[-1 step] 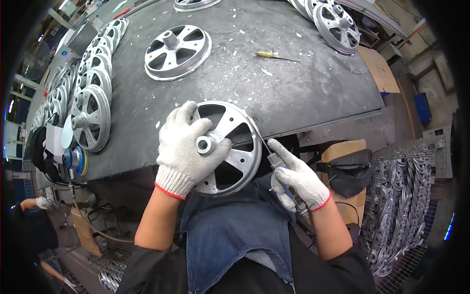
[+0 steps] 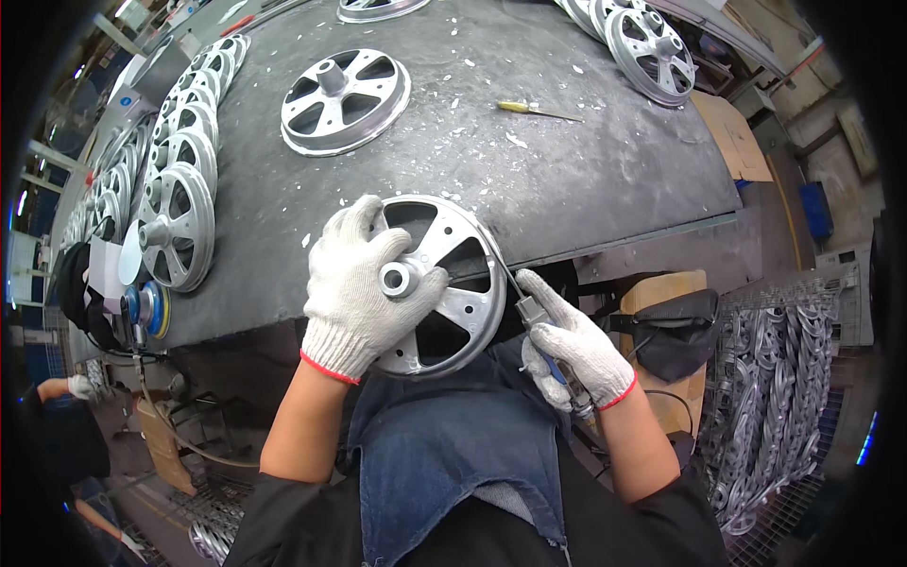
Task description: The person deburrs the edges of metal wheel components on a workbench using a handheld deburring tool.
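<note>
A silver spoked wheel (image 2: 453,300) is held tilted at the table's near edge, its lower rim seemingly against the apron (image 2: 444,425), probably for steadiness. From nine o'clock the gloved left hand (image 2: 354,269) grasps it, fingers curled over the upper-left rim, thumb beside the hub, likely leaving the right rim free. At four o'clock the gloved right hand (image 2: 581,354) is closed around a blue-handled tool (image 2: 532,310), forefinger extended along it, perhaps for guidance; its thin shank appears to meet the rim near two o'clock. Beyond, at eleven, another wheel (image 2: 331,83) lies hub-up on the table (image 2: 614,170); at one, a yellow-handled tool (image 2: 515,107); at ten, leaning wheels (image 2: 189,222), presumably stacked to save space
</note>
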{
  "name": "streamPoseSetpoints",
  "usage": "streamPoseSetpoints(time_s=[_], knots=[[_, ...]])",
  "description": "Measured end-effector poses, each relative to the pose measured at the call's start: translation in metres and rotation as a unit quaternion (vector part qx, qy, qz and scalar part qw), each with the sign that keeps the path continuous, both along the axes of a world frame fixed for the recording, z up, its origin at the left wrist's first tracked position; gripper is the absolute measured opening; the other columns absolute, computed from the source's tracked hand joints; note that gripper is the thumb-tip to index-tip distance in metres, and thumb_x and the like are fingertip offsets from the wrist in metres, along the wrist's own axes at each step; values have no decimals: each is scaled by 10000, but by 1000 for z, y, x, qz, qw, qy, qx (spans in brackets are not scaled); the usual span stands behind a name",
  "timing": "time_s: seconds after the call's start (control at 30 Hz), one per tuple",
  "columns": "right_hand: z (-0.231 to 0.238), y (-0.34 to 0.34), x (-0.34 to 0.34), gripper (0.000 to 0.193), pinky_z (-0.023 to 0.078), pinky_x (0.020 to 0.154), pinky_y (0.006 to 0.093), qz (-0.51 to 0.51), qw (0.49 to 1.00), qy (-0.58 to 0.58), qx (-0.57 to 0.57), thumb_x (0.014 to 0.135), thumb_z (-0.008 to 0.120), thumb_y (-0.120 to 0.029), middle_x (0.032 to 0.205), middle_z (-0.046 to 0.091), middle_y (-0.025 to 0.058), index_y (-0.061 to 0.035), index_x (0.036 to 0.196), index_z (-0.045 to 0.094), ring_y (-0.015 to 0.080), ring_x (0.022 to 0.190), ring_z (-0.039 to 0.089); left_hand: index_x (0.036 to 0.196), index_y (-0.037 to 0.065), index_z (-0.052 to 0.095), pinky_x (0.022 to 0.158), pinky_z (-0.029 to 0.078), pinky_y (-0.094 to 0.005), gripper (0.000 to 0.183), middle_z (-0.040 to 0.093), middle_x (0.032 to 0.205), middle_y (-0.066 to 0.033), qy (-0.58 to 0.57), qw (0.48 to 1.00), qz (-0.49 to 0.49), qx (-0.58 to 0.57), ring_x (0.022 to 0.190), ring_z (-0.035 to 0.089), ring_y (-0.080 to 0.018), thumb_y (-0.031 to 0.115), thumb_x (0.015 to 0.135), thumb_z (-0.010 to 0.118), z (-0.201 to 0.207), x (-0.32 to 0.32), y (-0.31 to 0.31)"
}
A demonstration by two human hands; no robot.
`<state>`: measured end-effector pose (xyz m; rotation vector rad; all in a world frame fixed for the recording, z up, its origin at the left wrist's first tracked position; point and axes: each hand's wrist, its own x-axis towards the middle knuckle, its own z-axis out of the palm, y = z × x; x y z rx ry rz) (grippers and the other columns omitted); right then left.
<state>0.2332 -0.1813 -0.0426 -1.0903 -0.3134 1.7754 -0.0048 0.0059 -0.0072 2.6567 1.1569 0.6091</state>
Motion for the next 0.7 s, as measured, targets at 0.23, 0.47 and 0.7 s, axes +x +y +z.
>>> streamPoseSetpoints(time_s=[0.23,0.47,0.7], knots=[[-16,-6,3,673,344,305,297,-26,951,304,60,1171,611,-387,830,586,113,-428,1772,311,151,401,476,1035,57,846,1138,515,-551,475,686,1405,-292,-8,1000,14,14,1308,653,-472,404,727,950,2,3,-3],[41,-4,-2,1109,618,718,315,38,968,-248,5,845,894,-159,1172,750,238,-84,1789,317,204,749,754,1015,34,840,1113,524,-531,519,710,1302,-263,-3,998,66,9,1234,681,-452,438,716,969,7,5,-10],[41,-14,-26,720,604,890,554,138,755,-636,79,1067,706,-263,1056,744,264,-241,1735,437,468,944,750,1329,101,779,1156,477,-530,726,763,1257,-147,-10,995,-91,44,1236,695,-388,431,712,974,18,0,13]])
